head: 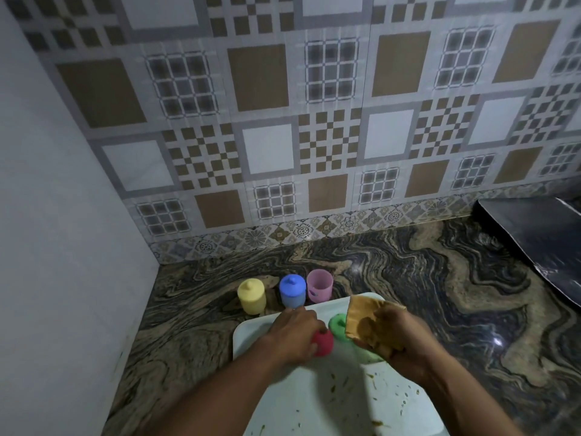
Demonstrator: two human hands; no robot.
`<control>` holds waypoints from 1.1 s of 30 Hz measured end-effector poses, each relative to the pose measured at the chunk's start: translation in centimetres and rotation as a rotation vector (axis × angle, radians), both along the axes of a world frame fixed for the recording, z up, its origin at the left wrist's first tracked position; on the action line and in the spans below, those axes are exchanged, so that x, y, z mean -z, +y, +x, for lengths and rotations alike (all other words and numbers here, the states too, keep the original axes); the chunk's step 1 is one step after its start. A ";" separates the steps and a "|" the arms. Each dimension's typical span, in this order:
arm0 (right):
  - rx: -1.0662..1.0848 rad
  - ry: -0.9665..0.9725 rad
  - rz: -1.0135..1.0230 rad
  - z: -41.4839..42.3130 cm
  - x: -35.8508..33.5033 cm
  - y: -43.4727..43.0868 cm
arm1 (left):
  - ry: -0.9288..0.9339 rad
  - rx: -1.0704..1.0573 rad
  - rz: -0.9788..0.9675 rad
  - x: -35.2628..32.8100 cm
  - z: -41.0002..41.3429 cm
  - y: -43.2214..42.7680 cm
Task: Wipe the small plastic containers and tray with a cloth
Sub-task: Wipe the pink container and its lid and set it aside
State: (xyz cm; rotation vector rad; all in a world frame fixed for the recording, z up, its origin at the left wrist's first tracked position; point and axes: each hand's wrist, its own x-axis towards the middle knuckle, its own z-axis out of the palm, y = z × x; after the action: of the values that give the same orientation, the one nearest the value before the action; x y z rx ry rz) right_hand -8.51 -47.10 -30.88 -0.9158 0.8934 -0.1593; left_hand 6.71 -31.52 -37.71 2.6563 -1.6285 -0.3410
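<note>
A white tray (317,401) lies on the counter in front of me, smeared with greenish bits. On it stands a red container (323,343), gripped by my left hand (294,333). A green container (338,324) stands just right of it, partly hidden by the brown cloth (361,316) bunched in my right hand (396,338). Behind the tray, on the counter, stand a yellow container (251,295) and a blue container (292,291), both lidded, and a pink container (319,285) without a lid.
The swirled stone counter (440,294) meets a tiled wall at the back and a plain white wall (63,247) on the left. A dark flat object (540,237) lies at the far right of the counter.
</note>
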 end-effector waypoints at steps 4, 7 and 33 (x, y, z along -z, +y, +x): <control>-0.210 0.047 -0.120 -1.4 2.2 2.3 | -0.074 0.015 -0.043 0.0 -0.3 -0.2; -0.317 0.109 -0.337 -1.9 4.7 4.1 | -0.057 -0.011 -0.119 0.6 -0.2 0.1; 0.060 -0.326 0.135 3.5 2.2 4.1 | -0.133 -0.247 -0.881 -3.6 -1.5 -0.7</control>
State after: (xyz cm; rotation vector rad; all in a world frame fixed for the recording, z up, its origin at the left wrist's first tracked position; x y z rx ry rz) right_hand -5.01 -42.98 -33.08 -0.7123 0.6209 -0.2879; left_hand 5.21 -32.27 -34.16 2.1467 -1.0667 0.4626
